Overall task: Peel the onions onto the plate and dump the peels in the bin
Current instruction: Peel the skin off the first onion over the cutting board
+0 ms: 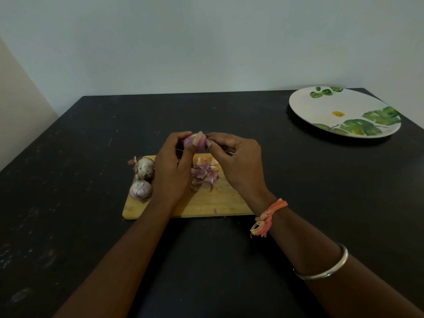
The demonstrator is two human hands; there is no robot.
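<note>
At the bottom of the frame two bare forearms reach up over the dark table (75,171); the right one wears a metal bangle (325,269) and, nearer the wrist, an orange thread bracelet (268,216). Past them a wooden cutting board (206,205) lies at centre, its near edge set back from the bottom of the frame with bare table in between. Two unpeeled onions (145,169) sit on the board's left end, one right at its left edge, and a heap of purple peels (204,175) lies on its middle. Above the board's far edge the left hand (174,171) grips a peeled onion (199,140), fingers and thumb curled round it, while the right hand (238,161) pinches at the onion's right side with narrow fingertips. Beyond is open table to the left and right. The leaf-patterned plate (321,111) rests in the upper right, near the table's far edge, well apart from the board.
</note>
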